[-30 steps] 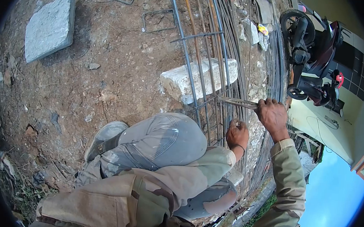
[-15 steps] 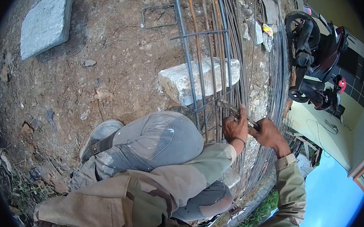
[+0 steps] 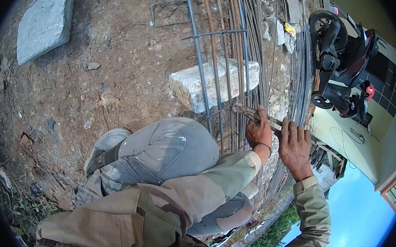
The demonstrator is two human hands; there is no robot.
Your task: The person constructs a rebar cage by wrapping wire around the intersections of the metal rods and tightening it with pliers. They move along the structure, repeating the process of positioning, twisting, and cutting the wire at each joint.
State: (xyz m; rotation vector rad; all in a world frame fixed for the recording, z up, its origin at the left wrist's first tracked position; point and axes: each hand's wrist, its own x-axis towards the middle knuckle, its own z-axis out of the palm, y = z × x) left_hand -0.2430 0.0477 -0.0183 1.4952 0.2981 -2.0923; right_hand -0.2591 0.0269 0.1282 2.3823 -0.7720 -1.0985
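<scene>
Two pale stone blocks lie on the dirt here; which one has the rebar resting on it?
The rough whitish block in the middle, just beyond the hands: the long rebar crosses over it. The flat grey slab at upper left lies alone on bare dirt.

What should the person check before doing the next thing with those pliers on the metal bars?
1. Pliers held firmly: ok, left hand grips them.
2. Pliers' tip at the rebar cage: ok.
3. Tie wire caught in the tip: cannot tell, too small.
4. Right hand clear of the tip: ok, it rests open by the handles.
5. Cage propped up: ok, it lies on the stone block.
</scene>
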